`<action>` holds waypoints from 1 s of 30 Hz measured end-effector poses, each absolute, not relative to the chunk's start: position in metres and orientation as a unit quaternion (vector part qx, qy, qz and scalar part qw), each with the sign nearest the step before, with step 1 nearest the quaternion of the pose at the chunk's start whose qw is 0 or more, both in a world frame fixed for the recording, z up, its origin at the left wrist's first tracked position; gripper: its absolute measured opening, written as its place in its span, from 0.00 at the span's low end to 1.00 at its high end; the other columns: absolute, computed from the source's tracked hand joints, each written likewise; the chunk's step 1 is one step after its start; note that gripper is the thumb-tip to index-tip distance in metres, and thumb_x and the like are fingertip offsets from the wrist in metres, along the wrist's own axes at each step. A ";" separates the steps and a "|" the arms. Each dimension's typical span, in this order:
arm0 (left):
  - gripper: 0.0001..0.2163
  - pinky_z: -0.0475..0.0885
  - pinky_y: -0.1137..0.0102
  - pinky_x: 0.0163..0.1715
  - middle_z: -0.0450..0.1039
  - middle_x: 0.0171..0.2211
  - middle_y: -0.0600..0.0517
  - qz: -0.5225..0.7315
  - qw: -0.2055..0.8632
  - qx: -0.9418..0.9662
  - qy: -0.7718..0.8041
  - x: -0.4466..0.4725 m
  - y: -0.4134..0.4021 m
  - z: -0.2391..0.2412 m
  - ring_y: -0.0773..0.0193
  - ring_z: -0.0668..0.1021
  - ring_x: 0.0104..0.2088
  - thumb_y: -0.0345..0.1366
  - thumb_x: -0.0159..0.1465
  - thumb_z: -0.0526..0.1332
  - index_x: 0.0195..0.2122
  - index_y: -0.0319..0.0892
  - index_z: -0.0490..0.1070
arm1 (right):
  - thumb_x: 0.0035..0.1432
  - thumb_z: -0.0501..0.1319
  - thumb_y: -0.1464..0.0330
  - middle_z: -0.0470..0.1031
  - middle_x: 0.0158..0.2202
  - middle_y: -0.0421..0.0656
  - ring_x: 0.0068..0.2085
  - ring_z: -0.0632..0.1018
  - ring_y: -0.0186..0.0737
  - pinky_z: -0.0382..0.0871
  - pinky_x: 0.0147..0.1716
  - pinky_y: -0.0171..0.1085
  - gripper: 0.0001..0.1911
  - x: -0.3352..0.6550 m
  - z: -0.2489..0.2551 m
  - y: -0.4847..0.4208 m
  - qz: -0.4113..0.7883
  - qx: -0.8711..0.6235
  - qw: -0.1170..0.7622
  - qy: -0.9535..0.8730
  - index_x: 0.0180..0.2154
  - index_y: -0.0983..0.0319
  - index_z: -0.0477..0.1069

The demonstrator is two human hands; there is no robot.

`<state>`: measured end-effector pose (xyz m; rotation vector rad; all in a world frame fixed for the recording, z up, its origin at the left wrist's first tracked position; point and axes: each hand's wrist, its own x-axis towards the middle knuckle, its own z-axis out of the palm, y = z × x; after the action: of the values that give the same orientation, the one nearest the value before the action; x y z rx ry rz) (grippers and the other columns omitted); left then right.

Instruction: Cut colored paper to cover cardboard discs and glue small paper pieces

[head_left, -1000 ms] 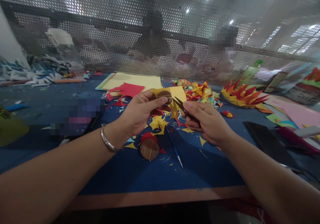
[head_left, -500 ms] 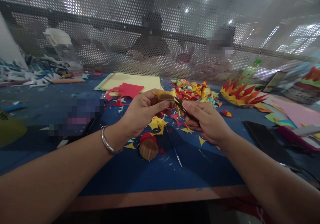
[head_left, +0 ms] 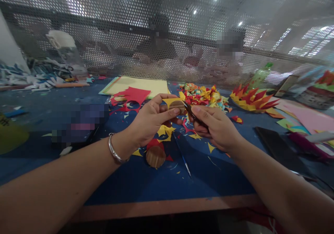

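Our left hand pinches a wooden disc backed with yellow paper, held above the blue table; our right hand is closed around small scissors, blades touching the disc's right edge; another wooden disc lies below on the table

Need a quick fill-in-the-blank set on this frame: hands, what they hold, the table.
1. The right hand grips small dark ___, tips pointing at the paper.
2. The left hand pinches a wooden disc against paper coloured ___.
3. A silver bracelet sits on the ___ wrist.
4. A pen lies on the ___ table.
Missing words: scissors; yellow; left; blue.
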<state>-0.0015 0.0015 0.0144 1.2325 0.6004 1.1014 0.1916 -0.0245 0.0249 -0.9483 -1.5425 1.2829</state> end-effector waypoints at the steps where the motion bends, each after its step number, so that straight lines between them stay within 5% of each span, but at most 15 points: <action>1: 0.16 0.66 0.76 0.25 0.81 0.33 0.55 0.480 0.637 0.542 0.264 -0.001 0.001 0.014 0.69 0.81 0.27 0.33 0.59 0.71 0.46 0.42 0.69 | 0.65 0.62 0.55 0.55 0.15 0.31 0.17 0.52 0.24 0.42 0.15 0.28 0.21 0.192 0.025 -0.025 0.515 -0.383 0.446 -0.624 0.26 0.62 0.66; 11: 0.09 0.68 0.76 0.26 0.79 0.28 0.55 0.469 0.634 0.562 0.250 0.000 0.003 0.012 0.71 0.79 0.25 0.34 0.60 0.70 0.41 0.40 0.76 | 0.64 0.62 0.54 0.55 0.15 0.31 0.17 0.52 0.24 0.42 0.14 0.28 0.20 0.192 0.026 -0.025 0.507 -0.398 0.444 -0.622 0.27 0.62 0.67; 30: 0.12 0.63 0.76 0.21 0.81 0.34 0.50 0.473 0.628 0.546 0.289 -0.001 0.004 0.009 0.73 0.74 0.22 0.37 0.55 0.74 0.39 0.39 0.81 | 0.62 0.64 0.53 0.54 0.15 0.31 0.17 0.53 0.24 0.44 0.14 0.28 0.22 0.193 0.025 -0.024 0.474 -0.407 0.448 -0.639 0.26 0.62 0.67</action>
<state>-0.0007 0.0044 0.0091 1.2509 0.6617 1.0847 0.1927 -0.0240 0.0247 -1.0082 -1.5811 1.1731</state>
